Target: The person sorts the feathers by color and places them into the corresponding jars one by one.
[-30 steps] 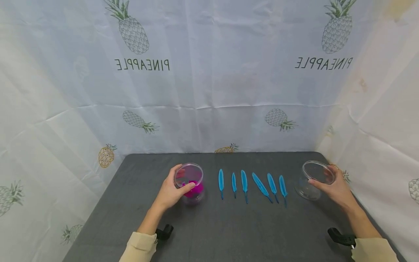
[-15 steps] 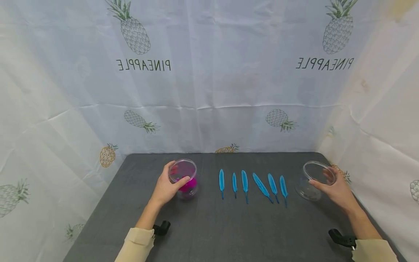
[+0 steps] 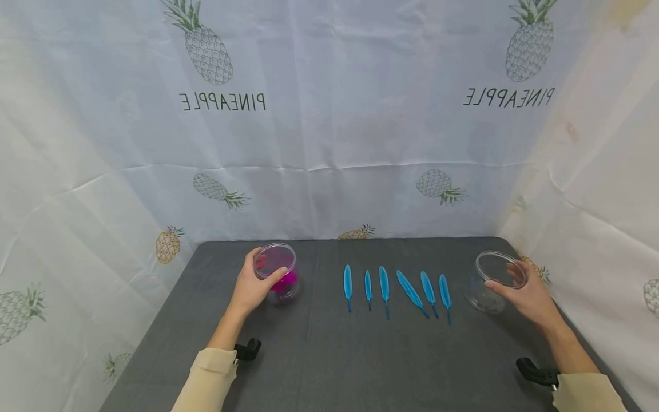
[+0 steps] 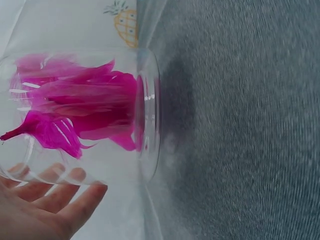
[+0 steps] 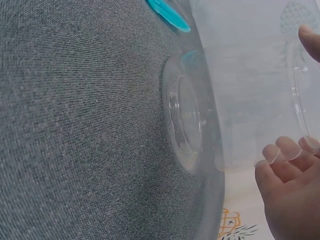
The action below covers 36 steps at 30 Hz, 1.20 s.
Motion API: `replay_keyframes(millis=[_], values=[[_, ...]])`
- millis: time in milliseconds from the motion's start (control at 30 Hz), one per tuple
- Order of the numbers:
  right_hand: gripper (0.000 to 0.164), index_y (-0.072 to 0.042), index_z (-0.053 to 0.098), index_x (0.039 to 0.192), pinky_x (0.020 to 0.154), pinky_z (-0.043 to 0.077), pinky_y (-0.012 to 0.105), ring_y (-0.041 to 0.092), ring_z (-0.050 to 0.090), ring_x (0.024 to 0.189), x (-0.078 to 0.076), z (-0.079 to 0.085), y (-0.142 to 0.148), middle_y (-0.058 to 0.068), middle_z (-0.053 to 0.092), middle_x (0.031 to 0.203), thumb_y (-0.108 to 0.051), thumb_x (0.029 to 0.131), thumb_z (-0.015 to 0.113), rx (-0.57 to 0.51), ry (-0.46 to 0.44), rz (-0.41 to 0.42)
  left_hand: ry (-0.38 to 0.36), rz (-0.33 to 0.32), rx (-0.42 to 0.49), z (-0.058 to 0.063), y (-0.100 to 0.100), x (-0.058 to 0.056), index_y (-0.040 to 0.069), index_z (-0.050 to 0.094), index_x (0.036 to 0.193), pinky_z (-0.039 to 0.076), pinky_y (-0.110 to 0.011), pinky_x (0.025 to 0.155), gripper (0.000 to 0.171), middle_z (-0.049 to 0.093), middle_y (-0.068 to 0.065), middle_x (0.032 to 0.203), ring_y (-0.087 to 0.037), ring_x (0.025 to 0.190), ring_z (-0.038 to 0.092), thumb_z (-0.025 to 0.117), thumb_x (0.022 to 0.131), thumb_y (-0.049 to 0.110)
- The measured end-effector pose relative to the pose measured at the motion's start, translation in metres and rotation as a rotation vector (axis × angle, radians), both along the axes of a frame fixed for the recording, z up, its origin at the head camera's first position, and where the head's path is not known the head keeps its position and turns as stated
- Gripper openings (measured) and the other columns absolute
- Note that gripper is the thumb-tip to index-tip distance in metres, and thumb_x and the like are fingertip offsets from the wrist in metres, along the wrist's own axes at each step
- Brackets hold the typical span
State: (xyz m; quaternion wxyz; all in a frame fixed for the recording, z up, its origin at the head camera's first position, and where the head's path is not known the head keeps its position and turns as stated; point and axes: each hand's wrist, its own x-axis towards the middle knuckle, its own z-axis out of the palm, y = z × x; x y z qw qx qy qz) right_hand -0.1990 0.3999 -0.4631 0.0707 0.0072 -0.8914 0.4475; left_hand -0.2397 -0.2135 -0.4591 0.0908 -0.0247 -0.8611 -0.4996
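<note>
On the left of the table, my left hand (image 3: 253,286) grips a clear plastic jar (image 3: 275,260) around its upper side. Magenta feathers (image 4: 95,100) are bunched inside it, one with its quill pointing to the mouth. Whether that jar's base touches the table, I cannot tell. Over at the right, my right hand (image 3: 527,292) holds a second clear jar (image 5: 240,105) near its rim; nothing shows inside. Its base stands on the cloth. Between the two jars lies a row of several blue feathers (image 3: 384,283), tips pointing away from me.
The table (image 3: 340,366) has a dark grey cloth surface. A white curtain (image 3: 329,131) with pineapple prints hangs behind it and along both sides. The right jar is close to the table's right edge.
My left hand has moved left and a little away from me, carrying the jar of magenta feathers along. The right hand, its jar and the blue feathers have stayed in place.
</note>
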Motion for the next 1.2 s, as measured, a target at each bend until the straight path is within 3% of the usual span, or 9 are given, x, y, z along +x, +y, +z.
replay_keyframes(millis=[767, 1200], values=[[0.104, 0.008, -0.004, 0.158, 0.1, 0.028, 0.075, 0.066, 0.017, 0.139, 0.0, 0.0, -0.001, 0.043, 0.015, 0.156, -0.032, 0.098, 0.071, 0.008, 0.02, 0.004, -0.066, 0.045, -0.012, -0.006, -0.021, -0.019, 0.012, 0.015, 0.161, 0.039, -0.059, 0.108, 0.104, 0.039, -0.02, 0.155, -0.038, 0.14, 0.041, 0.071, 0.088, 0.061], [0.104, 0.007, -0.006, 0.158, 0.102, 0.027, 0.075, 0.067, 0.017, 0.139, 0.002, -0.001, 0.0, 0.044, 0.015, 0.156, -0.03, 0.098, 0.071, -0.004, 0.036, 0.007, -0.035, 0.058, -0.004, -0.011, -0.025, -0.028, 0.009, 0.013, 0.161, 0.037, -0.059, 0.11, 0.104, 0.036, -0.023, 0.155, -0.039, 0.142, 0.038, 0.071, 0.089, 0.058]])
